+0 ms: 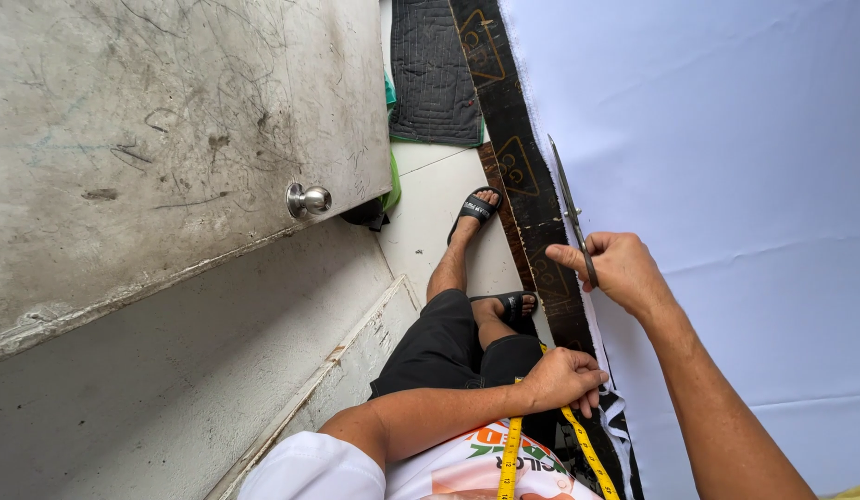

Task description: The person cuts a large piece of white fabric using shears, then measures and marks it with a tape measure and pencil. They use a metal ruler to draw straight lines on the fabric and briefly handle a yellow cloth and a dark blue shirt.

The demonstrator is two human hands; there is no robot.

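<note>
Your right hand (pixel 624 268) is closed around the handles of a pair of scissors (pixel 571 211), forefinger stretched out along them, and the long dark blades point away from you, lying along the edge of the pale lilac cloth (pixel 726 185). Whether the blades stand apart or together you cannot tell from this angle. Your left hand (pixel 564 378) is curled shut, pinching the near edge of that cloth where it meets the table's rim. The cloth is smooth and plain, with a few faint creases, spread flat over most of the table on your right; its cut edge runs beside a black strip with gold markings (pixel 523 167). A yellow tape measure (pixel 510 458) hangs round your neck, one end passing under your left hand. Below, your feet in black sandals (pixel 474 209) stand on the pale floor, near a dark quilted mat (pixel 435 74). To your left is a scuffed grey door with a round metal knob (pixel 308 199).
</note>
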